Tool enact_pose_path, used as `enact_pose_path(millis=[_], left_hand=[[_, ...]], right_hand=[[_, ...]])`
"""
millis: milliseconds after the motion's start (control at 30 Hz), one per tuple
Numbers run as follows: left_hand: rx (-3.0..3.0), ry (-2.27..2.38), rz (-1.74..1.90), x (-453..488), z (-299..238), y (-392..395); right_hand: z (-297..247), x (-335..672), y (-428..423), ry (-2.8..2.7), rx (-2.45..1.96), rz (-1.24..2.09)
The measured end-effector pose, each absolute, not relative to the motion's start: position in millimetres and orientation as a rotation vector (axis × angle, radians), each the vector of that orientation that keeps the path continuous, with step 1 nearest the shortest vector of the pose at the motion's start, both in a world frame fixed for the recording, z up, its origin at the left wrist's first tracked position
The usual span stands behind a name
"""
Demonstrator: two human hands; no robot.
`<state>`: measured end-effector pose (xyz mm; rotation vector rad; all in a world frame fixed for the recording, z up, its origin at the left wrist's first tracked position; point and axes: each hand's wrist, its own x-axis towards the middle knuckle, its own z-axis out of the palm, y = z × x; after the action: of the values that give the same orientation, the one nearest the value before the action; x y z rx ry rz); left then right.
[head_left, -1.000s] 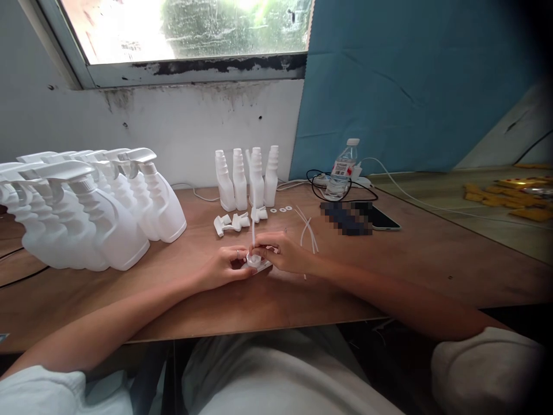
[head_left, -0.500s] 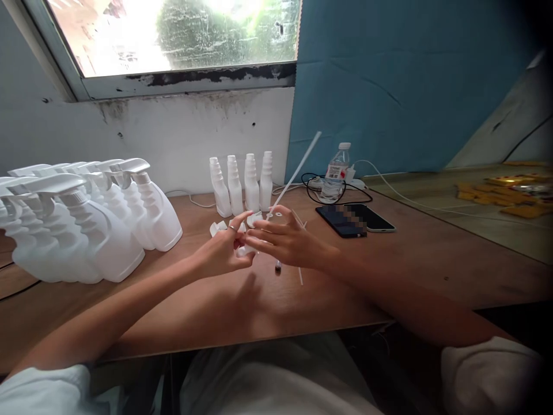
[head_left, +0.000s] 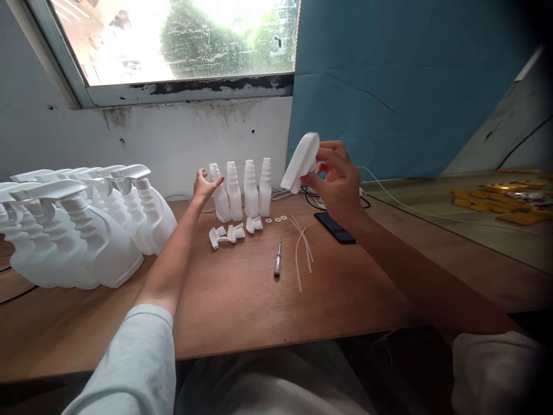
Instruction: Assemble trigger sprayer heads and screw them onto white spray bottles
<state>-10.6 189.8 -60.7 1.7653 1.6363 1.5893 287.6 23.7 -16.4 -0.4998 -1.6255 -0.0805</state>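
At the back of the table my left hand point(head_left: 207, 185) is at the neck of the leftmost white spray bottle point(head_left: 221, 202). Its thumb lies across the front of the neck and its fingers are apart to the left; contact is hard to judge. The bottle stands upright in a row with other capless bottles point(head_left: 251, 193). Raised on the right, my right hand point(head_left: 339, 178) pinches a white trigger spray head point(head_left: 301, 161) between thumb and fingers. Whether a tube hangs from it is hidden. Below the row lie more trigger spray heads point(head_left: 233, 233).
Three small white washers point(head_left: 277, 219), a screwdriver point(head_left: 277, 259) and thin white tubes point(head_left: 308, 251) lie mid-table. At left stand several assembled spray bottles point(head_left: 103, 236). A phone point(head_left: 333, 227) and cables point(head_left: 311, 199) are at right, partly behind my right hand.
My hands were together over the table's middle with a white tube sticking up. Now they are apart: the left at the bottle row, the right raised rightward with the spray head.
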Motion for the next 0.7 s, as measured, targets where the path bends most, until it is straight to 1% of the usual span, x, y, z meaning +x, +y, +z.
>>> enact_pose_path(millis=[100, 167, 267, 433, 567, 700], left_hand=[[1.806, 1.629, 1.528, -8.0, -65.2, 188.2], [1.847, 1.637, 1.515, -10.2, -57.6, 180.5], [1.978, 1.601, 1.475, -19.0, -34.8, 160.5], [2.412, 1.447, 1.218, -27.1, 0.3, 116.0], [2.509, 1.424, 1.148, -20.0, 9.9, 94.3], [2.603, 1.495, 1.025, -11.2, 12.3, 86.6]], right_hand=[[5.1, 278.1, 25.5, -1.634, -0.357, 0.226], [19.3, 270.6, 21.9, -1.578, -0.266, 0.301], [36.5, 263.0, 11.4, -1.455, -0.182, 0.329], [44.9, 263.7, -0.2, -1.402, -0.141, 0.315], [42.6, 266.8, 4.6, -1.400, -0.183, 0.343], [41.9, 267.6, 10.7, -1.382, -0.177, 0.374]])
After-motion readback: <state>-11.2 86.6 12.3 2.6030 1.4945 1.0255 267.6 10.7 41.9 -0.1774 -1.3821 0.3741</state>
